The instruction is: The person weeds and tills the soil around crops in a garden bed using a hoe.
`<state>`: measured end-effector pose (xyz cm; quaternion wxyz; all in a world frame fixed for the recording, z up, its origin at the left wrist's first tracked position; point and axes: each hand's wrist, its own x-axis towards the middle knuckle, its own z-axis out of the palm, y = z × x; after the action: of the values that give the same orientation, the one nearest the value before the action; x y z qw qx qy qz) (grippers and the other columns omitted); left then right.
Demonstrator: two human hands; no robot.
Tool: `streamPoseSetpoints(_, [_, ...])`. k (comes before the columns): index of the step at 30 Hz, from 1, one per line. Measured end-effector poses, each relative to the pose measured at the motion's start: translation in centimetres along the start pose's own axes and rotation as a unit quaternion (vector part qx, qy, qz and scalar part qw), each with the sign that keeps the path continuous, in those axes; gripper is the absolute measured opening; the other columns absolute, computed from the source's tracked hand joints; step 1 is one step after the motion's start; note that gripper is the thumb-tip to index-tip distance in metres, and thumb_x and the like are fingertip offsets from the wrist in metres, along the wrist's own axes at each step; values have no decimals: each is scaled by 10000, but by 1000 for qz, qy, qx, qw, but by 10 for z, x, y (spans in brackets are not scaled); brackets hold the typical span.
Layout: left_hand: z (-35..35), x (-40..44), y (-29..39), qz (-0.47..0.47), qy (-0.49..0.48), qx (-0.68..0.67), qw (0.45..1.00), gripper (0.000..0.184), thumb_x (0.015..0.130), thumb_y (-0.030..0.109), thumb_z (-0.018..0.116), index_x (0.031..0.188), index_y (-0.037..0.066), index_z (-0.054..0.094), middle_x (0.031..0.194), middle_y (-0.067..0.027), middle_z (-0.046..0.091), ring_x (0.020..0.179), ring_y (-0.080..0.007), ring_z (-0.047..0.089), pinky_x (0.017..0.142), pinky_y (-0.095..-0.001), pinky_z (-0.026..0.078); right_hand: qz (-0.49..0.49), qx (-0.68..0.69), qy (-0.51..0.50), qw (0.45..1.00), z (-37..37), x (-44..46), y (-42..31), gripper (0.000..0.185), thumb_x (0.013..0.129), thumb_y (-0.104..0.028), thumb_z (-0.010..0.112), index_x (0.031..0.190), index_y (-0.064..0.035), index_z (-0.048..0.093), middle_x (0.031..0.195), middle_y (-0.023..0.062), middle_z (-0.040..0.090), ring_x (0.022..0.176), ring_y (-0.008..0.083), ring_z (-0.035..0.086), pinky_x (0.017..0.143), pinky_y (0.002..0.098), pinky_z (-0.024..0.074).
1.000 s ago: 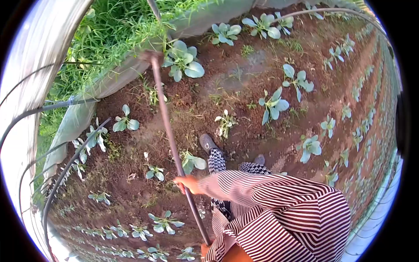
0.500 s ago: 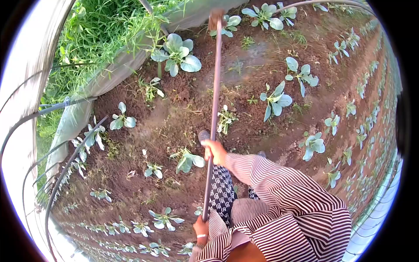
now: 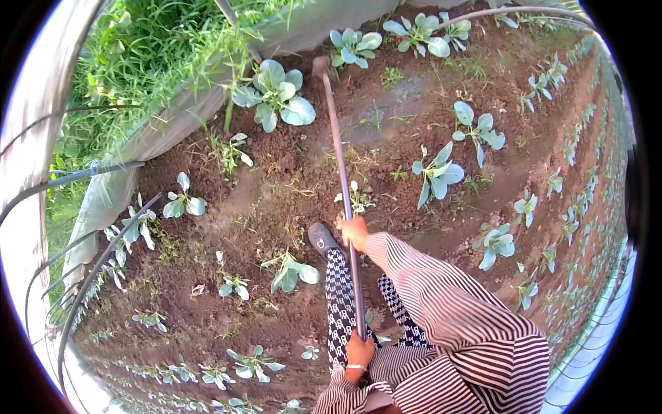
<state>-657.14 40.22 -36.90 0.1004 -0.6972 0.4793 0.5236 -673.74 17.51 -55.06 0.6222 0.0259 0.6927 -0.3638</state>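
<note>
A long-handled hoe point(image 3: 338, 141) stretches forward from my body. Its head point(image 3: 321, 65), muddy brown and slightly blurred, is at the soil between two leafy plants. My right hand point(image 3: 354, 233) is wrapped round the middle of the handle. Lower down, close to my body, my left hand point(image 3: 359, 350) grips the handle's rear end. To the left of the hoe head grows a large broad-leaved plant point(image 3: 277, 96), and a smaller plant point(image 3: 355, 47) stands to its right. A small pale plant point(image 3: 357, 200) is partly hidden behind the handle near my right hand.
Rows of young leafy plants point(image 3: 438, 174) cover the brown soil point(image 3: 262, 186). My shoe point(image 3: 323, 239) stands beside a plant point(image 3: 289, 272). Along the left run a pale plastic sheet point(image 3: 131, 159), dark bent pipes point(image 3: 103, 265) and tall grass point(image 3: 158, 48). A hose point(image 3: 517, 10) crosses the top.
The hoe head has come down and left onto the soil. Both my hands have shifted right and slightly down in view, still on the handle. More of my shoe and legs shows.
</note>
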Motion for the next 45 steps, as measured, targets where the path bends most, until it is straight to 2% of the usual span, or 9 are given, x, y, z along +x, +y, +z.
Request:
streamPoseSetpoints(2, [-12, -13, -1, 6, 36, 9, 999, 342, 694, 183, 621, 970, -13, 571, 741, -241, 615, 683, -377, 617, 625, -438, 483, 110, 82, -11, 990, 5, -8, 3, 184, 715, -90, 595, 570, -11, 513, 438, 51, 447, 303, 165, 418, 276, 309, 308])
streamPoseSetpoints(8, [2, -22, -15, -1, 76, 63, 995, 279, 713, 209, 614, 900, 10, 554, 696, -232, 611, 670, -406, 612, 622, -472, 485, 116, 167, -137, 969, -4, -42, -17, 181, 748, -96, 593, 655, -123, 440, 471, -64, 318, 352, 63, 303, 347, 248, 276])
streamPoseSetpoints(16, [7, 10, 22, 73, 104, 61, 990, 161, 738, 174, 594, 828, 45, 558, 624, -203, 590, 594, -383, 602, 532, -452, 460, 45, 220, -137, 965, -46, -49, -88, 210, 750, -73, 597, 673, -120, 408, 479, -55, 351, 346, 62, 333, 330, 252, 295])
streamPoseSetpoints(20, [8, 77, 59, 126, 81, -28, 988, 177, 750, 187, 612, 836, 37, 573, 622, -194, 584, 594, -368, 604, 529, -419, 462, -158, 186, -84, 966, -66, -26, -133, 183, 766, -62, 578, 829, -57, 406, 542, -1, 433, 383, 101, 411, 354, 258, 372])
streamPoseSetpoints(26, [39, 223, 139, 193, 64, 26, 979, 204, 763, 188, 613, 867, 25, 547, 662, -212, 602, 633, -378, 612, 554, -439, 472, -256, 46, 112, 959, -87, 92, -171, 138, 766, -70, 545, 803, 21, 448, 500, 55, 458, 327, 158, 458, 292, 315, 369])
streamPoseSetpoints(29, [85, 206, 170, 141, -36, -18, 989, 314, 746, 227, 643, 918, 5, 503, 757, -241, 617, 715, -395, 618, 650, -475, 477, -157, -153, 135, 966, -139, 150, -150, 188, 758, -58, 527, 609, 54, 499, 487, 115, 524, 349, 207, 512, 309, 340, 376])
streamPoseSetpoints(36, [62, 95, 116, 125, -27, 15, 992, 284, 736, 192, 628, 897, 7, 487, 680, -246, 587, 688, -422, 597, 628, -482, 463, -41, 55, 73, 995, -131, 38, -88, 113, 754, -26, 529, 784, -32, 421, 550, 55, 460, 356, 151, 431, 294, 327, 363])
streamPoseSetpoints(40, [65, 117, 104, 96, -15, 10, 995, 242, 750, 179, 618, 848, 13, 471, 645, -229, 581, 628, -412, 594, 572, -475, 462, -89, 111, 43, 989, -128, 46, -90, 151, 742, 1, 519, 828, -35, 400, 531, 42, 436, 350, 133, 412, 293, 304, 360])
streamPoseSetpoints(45, [78, 222, 127, 197, 37, 4, 980, 247, 748, 166, 623, 856, 8, 467, 614, -221, 566, 592, -410, 585, 525, -444, 455, -218, 47, 90, 971, -119, 111, -140, 146, 773, -16, 514, 867, 40, 419, 490, 55, 455, 312, 172, 454, 269, 316, 355])
